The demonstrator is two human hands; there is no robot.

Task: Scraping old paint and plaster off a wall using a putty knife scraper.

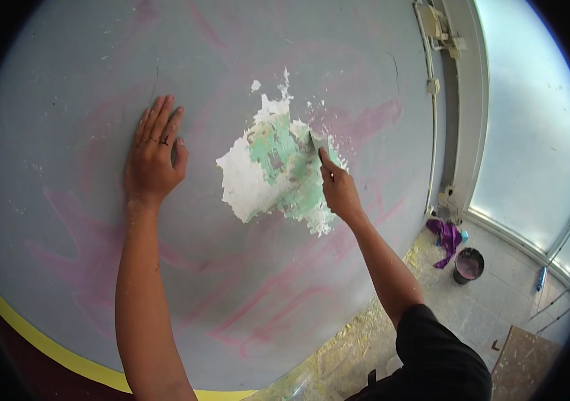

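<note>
A grey wall (211, 87) with smeared pink marks fills most of the view. In its middle, paint has come off in a ragged patch (248, 177) of white and pale green. My right hand (339, 190) grips a scraper (317, 142), its blade against the upper right part of that patch. Small white flecks are scattered around the blade. To the left of the patch my left hand (154, 154) lies flat on the grey paint, fingers stretched upward and holding nothing.
Paint flakes litter the floor (338, 354) along the wall. At the right stand a black bucket (468, 265) and a purple cloth (444, 237), below a frosted window (532, 113). Pipes (434, 120) run up the wall's edge. A speckled board (522, 367) lies lower right.
</note>
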